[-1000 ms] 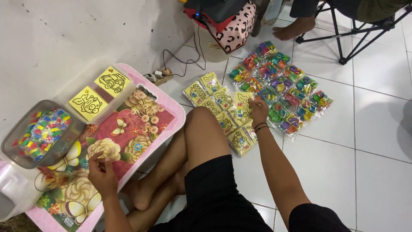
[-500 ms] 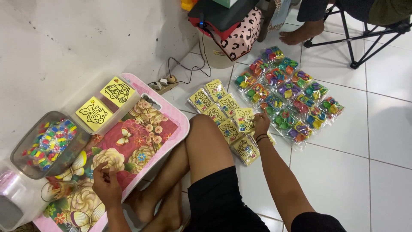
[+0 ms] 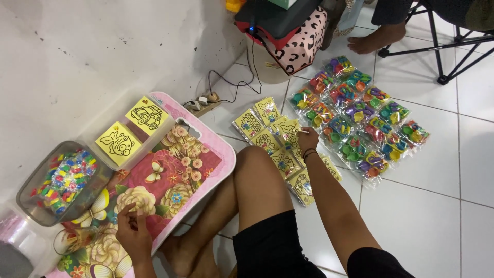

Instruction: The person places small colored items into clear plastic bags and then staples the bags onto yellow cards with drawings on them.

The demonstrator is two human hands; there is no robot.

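Two hands are shown: the right hand (image 3: 307,139) is pinched on a thin yellow picture-card packet (image 3: 289,135), judged light, flexible, best gripped at its edge; the left hand (image 3: 133,229) is rested, fingers curled, on the floral pink tray (image 3: 216,159).

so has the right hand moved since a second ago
Yes. The right hand has come back from the colourful packets toward the knee and now rests on the yellow picture packs.
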